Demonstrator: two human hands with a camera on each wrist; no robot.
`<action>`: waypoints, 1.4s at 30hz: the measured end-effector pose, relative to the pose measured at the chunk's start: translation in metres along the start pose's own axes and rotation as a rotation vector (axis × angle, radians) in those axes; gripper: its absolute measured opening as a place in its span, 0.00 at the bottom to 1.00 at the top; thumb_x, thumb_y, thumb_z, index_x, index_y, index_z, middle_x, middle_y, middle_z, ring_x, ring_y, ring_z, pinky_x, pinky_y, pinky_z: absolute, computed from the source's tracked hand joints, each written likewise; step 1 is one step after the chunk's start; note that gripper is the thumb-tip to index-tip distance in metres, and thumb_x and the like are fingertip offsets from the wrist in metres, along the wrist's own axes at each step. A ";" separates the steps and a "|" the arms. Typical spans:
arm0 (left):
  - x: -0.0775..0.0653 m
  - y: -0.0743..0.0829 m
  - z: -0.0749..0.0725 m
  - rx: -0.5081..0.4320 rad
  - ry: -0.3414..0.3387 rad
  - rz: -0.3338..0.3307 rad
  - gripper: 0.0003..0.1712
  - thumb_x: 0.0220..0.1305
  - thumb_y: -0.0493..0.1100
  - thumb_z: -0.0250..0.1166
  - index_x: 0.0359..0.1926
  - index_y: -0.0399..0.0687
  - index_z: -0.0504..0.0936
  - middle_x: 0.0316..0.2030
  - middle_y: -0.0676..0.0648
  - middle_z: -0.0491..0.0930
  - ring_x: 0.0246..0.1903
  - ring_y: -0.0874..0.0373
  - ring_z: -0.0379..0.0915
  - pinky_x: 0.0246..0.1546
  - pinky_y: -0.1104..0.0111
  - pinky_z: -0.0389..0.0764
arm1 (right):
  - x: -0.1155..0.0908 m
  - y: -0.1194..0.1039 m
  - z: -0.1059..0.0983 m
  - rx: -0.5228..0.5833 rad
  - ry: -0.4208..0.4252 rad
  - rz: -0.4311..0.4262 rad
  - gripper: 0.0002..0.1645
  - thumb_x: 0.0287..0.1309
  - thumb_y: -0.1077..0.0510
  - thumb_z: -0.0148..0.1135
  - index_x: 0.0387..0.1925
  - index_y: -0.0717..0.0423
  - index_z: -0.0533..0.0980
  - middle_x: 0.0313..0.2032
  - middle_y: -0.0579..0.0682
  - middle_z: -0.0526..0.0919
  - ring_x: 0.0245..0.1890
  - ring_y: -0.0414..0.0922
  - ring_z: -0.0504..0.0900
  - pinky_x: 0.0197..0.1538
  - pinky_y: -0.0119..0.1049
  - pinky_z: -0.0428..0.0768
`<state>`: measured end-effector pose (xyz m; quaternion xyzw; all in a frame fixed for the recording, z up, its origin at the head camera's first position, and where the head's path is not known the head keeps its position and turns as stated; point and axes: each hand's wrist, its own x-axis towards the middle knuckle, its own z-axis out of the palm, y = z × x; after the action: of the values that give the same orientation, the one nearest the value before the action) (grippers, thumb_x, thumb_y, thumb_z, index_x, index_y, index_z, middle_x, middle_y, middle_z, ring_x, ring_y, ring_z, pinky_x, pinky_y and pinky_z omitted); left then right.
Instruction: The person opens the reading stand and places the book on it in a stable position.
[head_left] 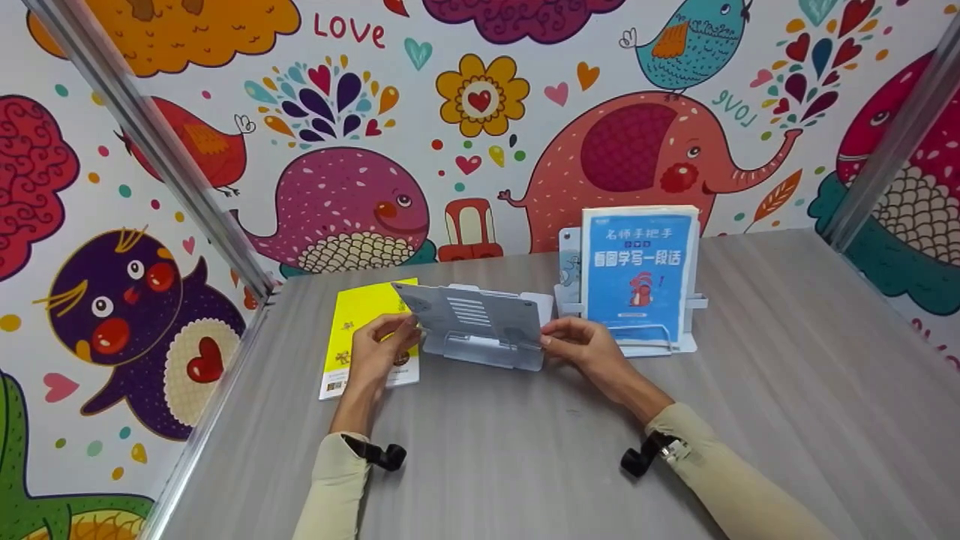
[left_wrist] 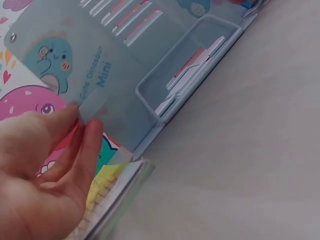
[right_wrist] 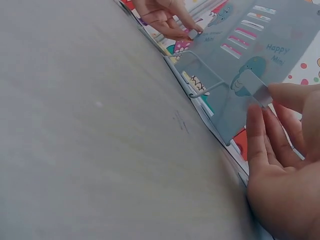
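Observation:
A grey-blue metal book stand [head_left: 504,319], printed with cartoon dinosaurs and cut with slots, stands on the table tilted back, with no book on it. My left hand [head_left: 379,349] pinches the small side tab [left_wrist: 92,106] at its left edge between thumb and fingers. At the opposite edge my right hand [head_left: 589,349] pinches the matching tab [right_wrist: 259,89] the same way. Along the stand's lower front runs a wire page holder [right_wrist: 212,89]. Under and beside my left hand lies a yellow book [head_left: 364,304], partly covered by the hand and the stand.
To the right, a blue book [head_left: 637,259] leans upright on a second book stand [head_left: 570,266], close to my right hand. A wall [head_left: 480,172] with cartoon animals rises behind the table [head_left: 510,457]. Metal frame posts [head_left: 161,150] border the table's sides.

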<state>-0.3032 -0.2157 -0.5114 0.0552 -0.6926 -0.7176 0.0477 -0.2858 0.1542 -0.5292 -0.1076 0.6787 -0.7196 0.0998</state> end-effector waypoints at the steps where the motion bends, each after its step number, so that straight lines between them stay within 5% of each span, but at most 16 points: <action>1: 0.000 0.000 0.001 0.009 0.007 -0.003 0.15 0.72 0.43 0.73 0.54 0.40 0.89 0.53 0.36 0.89 0.55 0.39 0.90 0.51 0.67 0.90 | 0.000 0.000 0.000 -0.005 -0.004 -0.001 0.22 0.67 0.54 0.76 0.56 0.63 0.83 0.48 0.54 0.89 0.48 0.51 0.88 0.53 0.40 0.90; 11: -0.001 0.004 0.005 0.000 0.005 -0.015 0.15 0.75 0.40 0.70 0.57 0.38 0.89 0.56 0.37 0.87 0.59 0.41 0.88 0.57 0.67 0.88 | -0.003 0.001 -0.005 -0.039 -0.009 -0.001 0.21 0.66 0.54 0.77 0.53 0.64 0.86 0.47 0.53 0.93 0.48 0.50 0.92 0.57 0.40 0.90; 17: -0.001 0.002 0.003 0.029 0.005 -0.054 0.19 0.77 0.40 0.68 0.65 0.47 0.87 0.65 0.42 0.84 0.64 0.48 0.85 0.61 0.71 0.84 | -0.004 0.001 0.004 -0.069 -0.010 -0.002 0.19 0.66 0.52 0.78 0.52 0.60 0.89 0.46 0.51 0.94 0.47 0.49 0.91 0.55 0.36 0.89; 27: -0.002 -0.004 0.015 0.001 0.129 -0.053 0.22 0.77 0.35 0.66 0.68 0.48 0.84 0.61 0.38 0.87 0.54 0.53 0.90 0.46 0.76 0.84 | -0.010 0.001 0.018 -0.181 -0.159 -0.036 0.17 0.69 0.51 0.75 0.54 0.55 0.90 0.47 0.52 0.94 0.45 0.44 0.90 0.50 0.34 0.88; 35: -0.005 -0.007 0.032 0.113 0.123 -0.077 0.33 0.74 0.43 0.71 0.77 0.55 0.74 0.59 0.39 0.89 0.60 0.50 0.87 0.69 0.57 0.82 | -0.015 -0.002 0.024 -0.207 -0.339 -0.076 0.17 0.73 0.54 0.70 0.60 0.49 0.88 0.58 0.55 0.90 0.50 0.47 0.88 0.54 0.36 0.89; 42: -0.008 -0.009 0.040 0.138 0.009 -0.014 0.39 0.73 0.41 0.70 0.79 0.47 0.64 0.69 0.38 0.82 0.72 0.43 0.77 0.78 0.48 0.70 | -0.019 -0.001 0.036 -0.303 -0.474 -0.150 0.21 0.75 0.56 0.67 0.66 0.45 0.85 0.62 0.51 0.89 0.50 0.46 0.84 0.53 0.29 0.84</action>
<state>-0.3015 -0.1745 -0.5189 0.0665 -0.7397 -0.6683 0.0416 -0.2571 0.1251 -0.5267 -0.3362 0.7263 -0.5702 0.1849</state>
